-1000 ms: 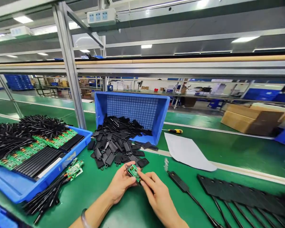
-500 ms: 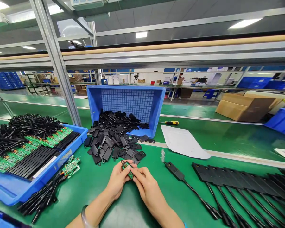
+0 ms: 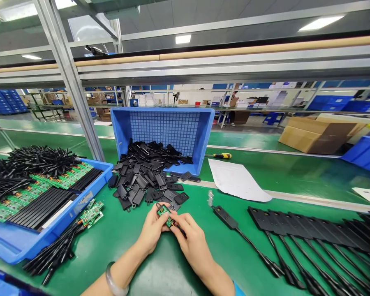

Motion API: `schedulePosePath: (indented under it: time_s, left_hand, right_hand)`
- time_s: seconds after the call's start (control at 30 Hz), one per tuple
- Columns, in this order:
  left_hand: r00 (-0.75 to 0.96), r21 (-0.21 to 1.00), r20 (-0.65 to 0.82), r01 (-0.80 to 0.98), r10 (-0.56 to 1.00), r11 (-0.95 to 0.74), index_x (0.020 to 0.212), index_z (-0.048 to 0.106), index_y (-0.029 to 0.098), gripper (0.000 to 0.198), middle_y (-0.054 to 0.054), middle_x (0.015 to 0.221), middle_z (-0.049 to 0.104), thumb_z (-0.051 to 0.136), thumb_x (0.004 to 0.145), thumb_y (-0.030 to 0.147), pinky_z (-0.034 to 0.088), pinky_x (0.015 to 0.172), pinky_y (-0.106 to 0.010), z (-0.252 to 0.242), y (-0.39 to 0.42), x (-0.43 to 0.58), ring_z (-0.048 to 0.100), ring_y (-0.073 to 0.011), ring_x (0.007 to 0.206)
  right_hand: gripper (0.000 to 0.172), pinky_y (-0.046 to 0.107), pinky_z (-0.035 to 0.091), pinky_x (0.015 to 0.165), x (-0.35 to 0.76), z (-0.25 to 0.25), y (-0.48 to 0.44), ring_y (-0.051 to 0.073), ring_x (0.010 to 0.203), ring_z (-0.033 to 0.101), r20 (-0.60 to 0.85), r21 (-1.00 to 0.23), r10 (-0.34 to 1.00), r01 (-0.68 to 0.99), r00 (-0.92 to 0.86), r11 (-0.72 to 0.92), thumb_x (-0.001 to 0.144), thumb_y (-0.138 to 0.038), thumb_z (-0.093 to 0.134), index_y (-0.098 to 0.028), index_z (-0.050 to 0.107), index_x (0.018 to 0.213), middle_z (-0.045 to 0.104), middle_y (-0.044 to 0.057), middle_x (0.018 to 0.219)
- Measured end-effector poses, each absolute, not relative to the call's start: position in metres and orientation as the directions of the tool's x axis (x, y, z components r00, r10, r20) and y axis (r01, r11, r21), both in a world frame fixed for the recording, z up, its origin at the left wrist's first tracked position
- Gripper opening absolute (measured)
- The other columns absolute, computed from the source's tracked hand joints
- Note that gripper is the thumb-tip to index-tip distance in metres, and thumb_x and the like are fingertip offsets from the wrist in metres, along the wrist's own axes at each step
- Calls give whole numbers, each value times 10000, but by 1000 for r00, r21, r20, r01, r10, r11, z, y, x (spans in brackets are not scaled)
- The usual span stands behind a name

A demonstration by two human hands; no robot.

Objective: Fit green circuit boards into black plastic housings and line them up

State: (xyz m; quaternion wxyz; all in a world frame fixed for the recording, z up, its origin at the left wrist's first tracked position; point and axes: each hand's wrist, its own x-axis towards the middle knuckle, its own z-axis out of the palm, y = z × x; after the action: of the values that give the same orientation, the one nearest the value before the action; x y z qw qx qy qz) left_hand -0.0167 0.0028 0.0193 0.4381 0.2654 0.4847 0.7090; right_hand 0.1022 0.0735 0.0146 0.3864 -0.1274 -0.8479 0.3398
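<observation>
Between both hands, above the green bench, is a small green circuit board [image 3: 164,211] sitting in a black plastic casing half; a loop shows at its upper end. My left hand [image 3: 152,230] is closed round its left side, thumb on the board. The fingers of my right hand [image 3: 191,237] pinch the lower right end, where thin coloured wires show; the cable beyond is hidden by the hand. Just behind lies a heap of black casing pieces [image 3: 142,181], spilling from a blue crate [image 3: 208,135] tipped on its side.
Left, a blue tray [image 3: 89,193] holds circuit boards with black cables; more boards [image 3: 92,213] lie beside it. Right are a cased unit with cable [image 3: 225,217] and a row of similar units [image 3: 296,224]. Behind lie a paper sheet [image 3: 239,181] and a yellow-black screwdriver [image 3: 222,156].
My right fingers have shifted slightly at the board's lower end, and more of the board and its wires shows. The view has tilted a little. Both hands keep their hold.
</observation>
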Motion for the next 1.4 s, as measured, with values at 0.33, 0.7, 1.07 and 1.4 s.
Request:
schedulePosePath:
  time_s: [0.33,0.7,1.07,1.4]
  left_hand:
    - [-357,954,-55,-294,933,-57,1237,471,219,621,-8,844,554,724,731,474,506,647,-261,33,-3,-30,554,-136,727]
    - [-314,877,-4,-457,949,-147,1170,510,197,575,-97,1033,632,801,692,329,484,801,-307,30,-3,-30,593,-207,947]
    - [-447,915,-41,-377,893,-146,1033,527,157,412,-122,1022,660,696,771,427,509,737,-309,25,1,-20,641,-236,908]
    - [-576,936,61,-251,815,-248,1027,458,173,454,-114,946,685,687,763,461,523,765,-353,28,-1,-17,664,-249,874]
  right_hand:
    - [252,234,465,556,106,28,86,154,647,560,394,-861,617,-38,-681,508,855,-264,532,-180,714,1008,579,41,745]
    - [300,261,515,678,108,35,77,158,750,572,624,-660,444,-129,-643,740,911,-182,476,-232,641,1157,558,50,836]
    - [260,271,532,705,104,19,74,171,798,610,569,-631,446,-19,-691,776,935,-223,417,-202,598,1120,576,75,946]
    - [322,211,296,451,104,20,85,104,462,405,172,-874,597,158,-784,459,830,-388,548,-159,588,607,483,-33,493]
